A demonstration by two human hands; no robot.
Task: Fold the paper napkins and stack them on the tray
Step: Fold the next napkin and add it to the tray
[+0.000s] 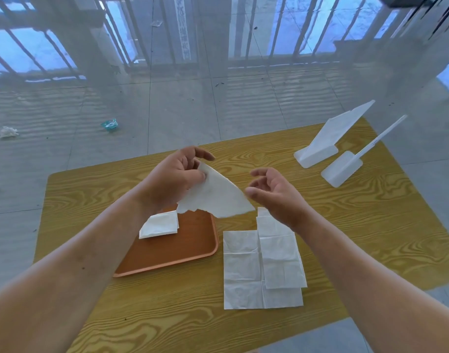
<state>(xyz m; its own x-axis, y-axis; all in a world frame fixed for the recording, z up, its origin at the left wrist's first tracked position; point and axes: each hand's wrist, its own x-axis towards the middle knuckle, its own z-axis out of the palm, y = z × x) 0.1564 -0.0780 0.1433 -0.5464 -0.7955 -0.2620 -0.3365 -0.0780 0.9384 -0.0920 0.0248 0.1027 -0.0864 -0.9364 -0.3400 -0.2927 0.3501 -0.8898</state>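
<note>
Left hand: fingers pinch one napkin
Right hand: fingers loose, empty
Tray: one folded napkin
Counter: at least two flat napkins, two stands

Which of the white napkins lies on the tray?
The small folded napkin on the orange tray. The raised napkin hangs from the left hand; the unfolded napkins lie flat on the table beside the tray.

Bare left hand, bare right hand, bare forearms, small dark speck on left forearm
</note>
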